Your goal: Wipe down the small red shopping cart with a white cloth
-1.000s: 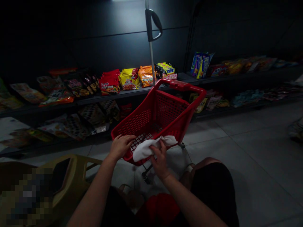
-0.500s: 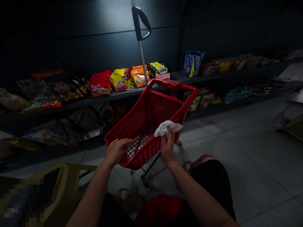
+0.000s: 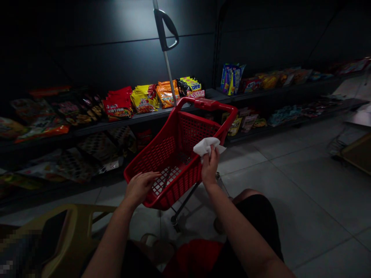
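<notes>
A small red plastic shopping cart (image 3: pixel 185 175) with perforated sides stands before me. Over its near left rim lies my left hand (image 3: pixel 141 186), fingers stretched out together toward the inside and the thumb hidden. My right hand (image 3: pixel 210 166) pinches a crumpled white cloth (image 3: pixel 206 146) and presses it on the cart's right side rim, below the push handle (image 3: pixel 207 103). Part of the cloth covers that rim. Through the basket's grid floor (image 3: pixel 168 179) the pale ground shows.
Snack packets (image 3: pixel 145 98) line the dark shelf (image 3: pixel 116 124) behind the cart, with more bags on a lower level. A metal pole with a black grip (image 3: pixel 165 31) rises behind the handle. To my left is a yellowish plastic stool (image 3: pixel 78 231). My knee (image 3: pixel 257 216) is close by on the right.
My right hand has slid the cloth up along the cart's side rim, toward the handle. My left hand stays on the rim. The whole view has shifted slightly.
</notes>
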`<state>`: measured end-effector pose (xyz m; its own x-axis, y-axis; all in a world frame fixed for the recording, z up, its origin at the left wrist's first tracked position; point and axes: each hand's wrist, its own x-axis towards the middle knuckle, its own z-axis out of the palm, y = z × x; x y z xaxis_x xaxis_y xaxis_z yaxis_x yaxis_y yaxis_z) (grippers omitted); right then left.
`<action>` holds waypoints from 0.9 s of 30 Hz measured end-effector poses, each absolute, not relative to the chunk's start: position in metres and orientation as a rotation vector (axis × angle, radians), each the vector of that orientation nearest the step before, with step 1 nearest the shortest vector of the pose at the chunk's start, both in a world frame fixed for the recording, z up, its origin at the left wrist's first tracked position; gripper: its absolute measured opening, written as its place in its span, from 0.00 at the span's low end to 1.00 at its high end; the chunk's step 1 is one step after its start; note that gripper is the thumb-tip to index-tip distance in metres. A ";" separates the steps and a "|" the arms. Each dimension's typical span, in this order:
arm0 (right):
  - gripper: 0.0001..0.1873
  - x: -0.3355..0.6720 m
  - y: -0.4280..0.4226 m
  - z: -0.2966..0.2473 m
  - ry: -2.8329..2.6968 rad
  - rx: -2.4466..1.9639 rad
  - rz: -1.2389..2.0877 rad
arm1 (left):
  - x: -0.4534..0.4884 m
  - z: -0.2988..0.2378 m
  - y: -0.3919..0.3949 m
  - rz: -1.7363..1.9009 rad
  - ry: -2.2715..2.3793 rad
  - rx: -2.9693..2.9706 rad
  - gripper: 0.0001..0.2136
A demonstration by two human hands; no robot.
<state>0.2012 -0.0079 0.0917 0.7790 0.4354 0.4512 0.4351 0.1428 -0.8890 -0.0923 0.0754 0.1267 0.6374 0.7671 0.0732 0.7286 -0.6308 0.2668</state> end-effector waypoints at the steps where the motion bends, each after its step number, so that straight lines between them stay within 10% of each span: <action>1: 0.27 0.191 -0.014 0.087 -0.769 -1.480 0.035 | -0.092 0.127 0.075 0.266 1.226 2.647 0.15; 14: 0.30 0.280 0.021 0.112 -0.689 -1.482 -0.094 | -0.086 0.126 0.068 0.289 1.199 2.651 0.15; 27: 0.23 0.132 -0.063 0.063 -1.055 -1.480 0.176 | -0.084 0.130 0.062 0.341 1.241 2.654 0.15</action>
<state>0.1317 -0.0631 0.0634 0.5701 0.6796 0.4616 0.4934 0.1659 -0.8538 -0.0838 0.0618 0.1305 0.6229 0.7722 0.1258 0.7281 -0.6310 0.2680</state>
